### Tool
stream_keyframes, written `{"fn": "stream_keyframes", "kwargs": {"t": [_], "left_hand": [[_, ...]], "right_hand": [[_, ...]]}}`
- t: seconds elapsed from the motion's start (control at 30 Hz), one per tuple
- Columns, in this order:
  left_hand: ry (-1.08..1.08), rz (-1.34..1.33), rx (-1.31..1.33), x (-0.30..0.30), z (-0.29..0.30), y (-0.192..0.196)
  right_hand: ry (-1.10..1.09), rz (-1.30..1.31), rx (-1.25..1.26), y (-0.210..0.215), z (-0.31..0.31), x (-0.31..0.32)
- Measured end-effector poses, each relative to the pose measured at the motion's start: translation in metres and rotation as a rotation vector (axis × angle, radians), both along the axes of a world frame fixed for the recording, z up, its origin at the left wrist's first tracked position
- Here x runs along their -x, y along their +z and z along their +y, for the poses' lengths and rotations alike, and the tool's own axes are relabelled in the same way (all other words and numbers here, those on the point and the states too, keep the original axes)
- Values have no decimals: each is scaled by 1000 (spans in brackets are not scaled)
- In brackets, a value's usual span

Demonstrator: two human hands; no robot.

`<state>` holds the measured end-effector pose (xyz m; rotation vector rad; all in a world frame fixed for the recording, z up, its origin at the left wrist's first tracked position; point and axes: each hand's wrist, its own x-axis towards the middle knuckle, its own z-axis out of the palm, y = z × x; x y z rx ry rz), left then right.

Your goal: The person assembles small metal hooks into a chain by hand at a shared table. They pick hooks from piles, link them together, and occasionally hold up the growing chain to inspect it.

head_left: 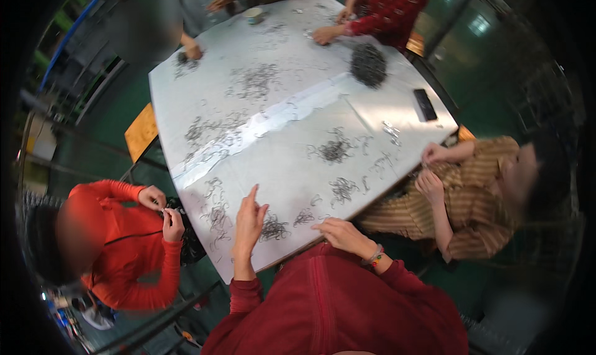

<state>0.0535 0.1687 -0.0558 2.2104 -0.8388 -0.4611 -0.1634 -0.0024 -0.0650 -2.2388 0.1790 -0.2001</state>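
Note:
My left hand [249,218] is raised over the near edge of the table, index finger stretched out and thumb apart, nothing visible in it. Just beside it lies a pile of small dark curved wire-like pieces [274,228]. My right hand [345,237], with a beaded bracelet [377,256] at the wrist, reaches left along the table edge, fingers extended. Close to its fingertips is a smaller heap of the same pieces [303,217]. Whether a tiny piece sits at those fingertips is too small to tell.
On the white-covered table [279,162] are several more scattered piles, a large dark mound [368,66], a black phone-like slab [425,105] and a small tub [253,15]. A person in orange [127,243] sits left, one in striped brown [472,200] right; others work at the far side.

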Motion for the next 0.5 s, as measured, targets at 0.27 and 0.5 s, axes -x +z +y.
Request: {"fn": "stream_keyframes", "kwargs": {"t": [0.27,0.5], "left_hand": [[-208,-34,-321,27,-37,-43],[-420,186,-443,40,-68,-13]], "right_hand": [[-193,-469,-91,33,-76,-40],[-509,-491,-518,30,-99,-32]]}}
